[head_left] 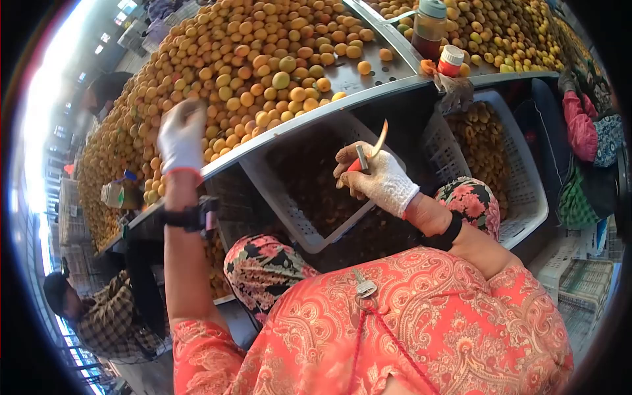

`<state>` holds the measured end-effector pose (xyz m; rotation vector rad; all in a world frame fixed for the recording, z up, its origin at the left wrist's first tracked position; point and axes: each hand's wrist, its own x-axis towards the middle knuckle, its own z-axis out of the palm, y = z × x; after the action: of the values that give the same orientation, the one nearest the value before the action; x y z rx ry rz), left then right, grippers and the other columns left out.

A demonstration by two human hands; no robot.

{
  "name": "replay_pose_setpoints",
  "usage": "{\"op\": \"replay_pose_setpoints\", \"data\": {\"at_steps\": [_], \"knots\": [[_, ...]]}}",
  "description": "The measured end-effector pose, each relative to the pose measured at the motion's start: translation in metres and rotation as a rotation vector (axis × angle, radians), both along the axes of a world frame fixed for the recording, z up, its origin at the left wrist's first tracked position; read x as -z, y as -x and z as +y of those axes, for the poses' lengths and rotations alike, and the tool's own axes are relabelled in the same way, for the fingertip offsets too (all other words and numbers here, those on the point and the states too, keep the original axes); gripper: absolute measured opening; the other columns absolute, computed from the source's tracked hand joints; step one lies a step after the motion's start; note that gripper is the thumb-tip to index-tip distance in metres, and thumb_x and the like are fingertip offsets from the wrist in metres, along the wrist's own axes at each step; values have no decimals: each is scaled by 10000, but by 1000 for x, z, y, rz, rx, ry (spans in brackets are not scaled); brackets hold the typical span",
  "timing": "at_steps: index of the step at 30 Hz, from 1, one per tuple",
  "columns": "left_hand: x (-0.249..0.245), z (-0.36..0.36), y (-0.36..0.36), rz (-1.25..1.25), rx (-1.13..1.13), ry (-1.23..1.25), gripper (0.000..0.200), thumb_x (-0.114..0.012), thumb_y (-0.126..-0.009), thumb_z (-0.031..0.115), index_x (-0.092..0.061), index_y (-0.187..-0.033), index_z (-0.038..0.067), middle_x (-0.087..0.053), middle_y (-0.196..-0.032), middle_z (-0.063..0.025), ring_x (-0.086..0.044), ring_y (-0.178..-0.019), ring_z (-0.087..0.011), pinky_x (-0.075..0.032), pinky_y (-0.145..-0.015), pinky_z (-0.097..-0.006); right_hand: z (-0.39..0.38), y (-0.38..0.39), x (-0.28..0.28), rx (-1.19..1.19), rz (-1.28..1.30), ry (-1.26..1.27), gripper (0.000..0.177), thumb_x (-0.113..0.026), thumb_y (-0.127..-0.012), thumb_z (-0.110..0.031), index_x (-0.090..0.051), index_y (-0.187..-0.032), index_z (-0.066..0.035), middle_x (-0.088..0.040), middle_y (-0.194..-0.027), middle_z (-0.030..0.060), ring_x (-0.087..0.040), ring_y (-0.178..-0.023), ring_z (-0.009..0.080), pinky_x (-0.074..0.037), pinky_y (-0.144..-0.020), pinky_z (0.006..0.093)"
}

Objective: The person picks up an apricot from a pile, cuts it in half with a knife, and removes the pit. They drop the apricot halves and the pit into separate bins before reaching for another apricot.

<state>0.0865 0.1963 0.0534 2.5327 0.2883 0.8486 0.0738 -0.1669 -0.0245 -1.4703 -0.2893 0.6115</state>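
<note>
Two gloved hands in view. Left hand [182, 135] is over the fruit pile, blurred, fingers look curled; can't tell if its grip has a fruit or not. Right hand [378, 181] is in front of the desk edge, grip closed on one red-handled tool [356, 165]; one curved pale strip [381, 139] sticks up beside it, can't tell if blade or peel. Fruit [246, 99]: yellow-orange, too many to count, heaped on one metal desk [349, 80], at least two greenish ones near the edge of the heap. Two bottles at the desk's far right: one clear with dark liquid [428, 29], one red with white cap [451, 60]. Two baskets below the desk edge: middle one [316, 245] under the right hand, dark contents, can't make out; right one [536, 204] with brownish fruit pieces. One black band per wrist. One key ring [363, 288] on a red cord. At least two other people: one checked shirt [112, 316] at left, one pink sleeve [579, 125] at right.
</note>
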Motion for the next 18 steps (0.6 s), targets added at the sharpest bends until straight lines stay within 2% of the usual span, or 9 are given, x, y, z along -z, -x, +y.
{"op": "replay_pose_setpoints", "data": {"at_steps": [1, 3, 7, 8, 11, 13, 15, 17, 18], "knots": [[6, -29, -25, 78, 137, 13, 353, -669, -854, 242, -706, -1136, 32, -667, -1129, -126, -634, -1029, -201, -486, -925, -324, -3, -4, 1, -8, 83, -33, 188, -664, -892, -93, -606, -1057, -24, -690, -820, 59, -664, -713, 159, -532, -695, 297], [12, -86, -60, 352, 110, -156, 399, -680, -828, 247, -685, -1199, 101, -658, -1177, -144, -645, -1064, -264, -496, -932, -347, -9, -9, 11, 39, -33, 3, 182, -644, -915, -130, -604, -1055, -21, -690, -800, 77, -671, -694, 178, -531, -683, 303], [63, -113, -118, 510, 232, -407, 433, -647, -844, 235, -630, -1265, 135, -632, -1213, -182, -609, -1113, -371, -494, -935, -404, -24, -19, 13, 155, -253, 41, 220, -585, -964, -221, -601, -1039, -15, -690, -764, 115, -687, -687, 218, -526, -658, 329], [70, -117, -130, 733, 201, -376, 405, -636, -851, 222, -640, -1246, 133, -614, -1217, -175, -592, -1141, -360, -481, -951, -396, -31, -22, 4, 131, -197, 77, 202, -579, -967, -212, -602, -1024, -20, -681, -739, 102, -685, -703, 204, -521, -654, 325], [82, -109, -139, 562, 279, -423, 304, -630, -862, 184, -684, -1150, 99, -652, -1116, -168, -619, -1061, -365, -495, -928, -393, -40, -27, -1, 122, -153, 74, 183, -576, -969, -194, -584, -1026, -20, -655, -734, 98, -651, -669, 190, -513, -650, 319], [67, -115, -128, 466, 354, -154, 279, -653, -854, 128, -674, -1111, 21, -656, -977, -130, -634, -863, -251, -523, -792, -336, -44, -26, -5, 130, -88, 8, 174, -572, -973, -183, -572, -1033, -20, -640, -737, 97, -630, -659, 190, -504, -652, 320], [33, -145, -92, 622, 367, 602, 292, -653, -868, 84, -645, -1142, -17, -641, -946, -90, -603, -784, -158, -518, -700, -282, -43, -23, -7, 138, -23, -57, 165, -568, -977, -172, -559, -1041, -20, -625, -741, 95, -608, -650, 189, -496, -653, 321], [21, -164, -50, 490, 571, 1045, 333, -651, -873, 45, -610, -1192, -43, -623, -948, -72, -595, -767, -116, -504, -644, -248, -40, -19, -8, 112, -264, -77, 160, -561, -983, -158, -537, -1054, -17, -608, -756, 100, -586, -666, 191, -480, -659, 339], [17, -173, -31, 473, 578, 1211, 368, -657, -866, 35, -593, -1217, -55, -630, -974, -84, -598, -763, -129, -504, -641, -257, -39, -14, -10, 91, -327, -95, 178, -568, -987, -172, -526, -1033, -6, -608, -751, 144, -612, -699, 258, -473, -666, 356]]}}
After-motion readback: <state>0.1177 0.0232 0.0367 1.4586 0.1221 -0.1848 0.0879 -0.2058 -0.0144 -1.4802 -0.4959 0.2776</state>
